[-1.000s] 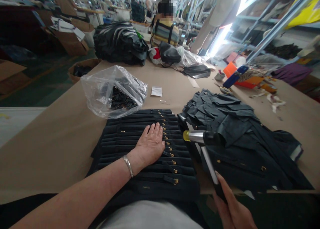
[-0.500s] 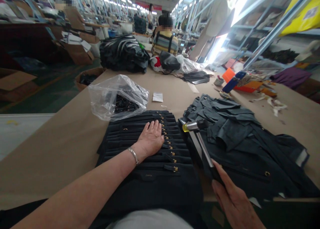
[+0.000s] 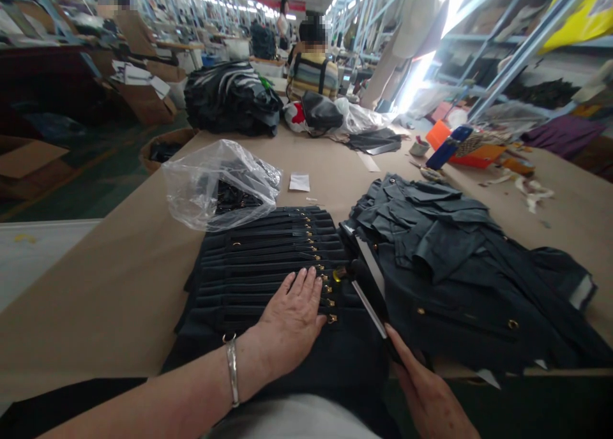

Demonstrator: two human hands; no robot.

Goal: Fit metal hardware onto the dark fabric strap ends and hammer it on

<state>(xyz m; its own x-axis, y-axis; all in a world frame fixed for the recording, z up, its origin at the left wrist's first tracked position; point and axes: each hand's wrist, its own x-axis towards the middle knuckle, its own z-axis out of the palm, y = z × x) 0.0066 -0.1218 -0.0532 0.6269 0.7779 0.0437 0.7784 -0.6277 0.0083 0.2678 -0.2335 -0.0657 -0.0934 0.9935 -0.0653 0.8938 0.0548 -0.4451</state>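
Observation:
A row of overlapping dark fabric pieces [image 3: 268,260] with gold zipper pulls lies in front of me on the table. My left hand [image 3: 294,311] rests flat on their near part, fingers stretched out beside the zipper pulls. In my right hand [image 3: 421,381] is a hammer [image 3: 371,308], gripped by its dark handle. Its yellow-tipped head is low over the right ends of the pieces, by the zipper pulls; whether it touches them I cannot tell. A heap of dark fabric pieces [image 3: 431,235] lies just right of the hammer.
A clear plastic bag [image 3: 191,184] with dark items sits beyond the row, beside a small white paper [image 3: 299,182]. A dark fabric stack [image 3: 230,101] stands at the far edge. An orange and blue box [image 3: 454,152] is at right. People sit and stand farther back.
My left hand has slid toward me along the row. The hammer head has swung down and left, from above the fabric to the right ends of the pieces.

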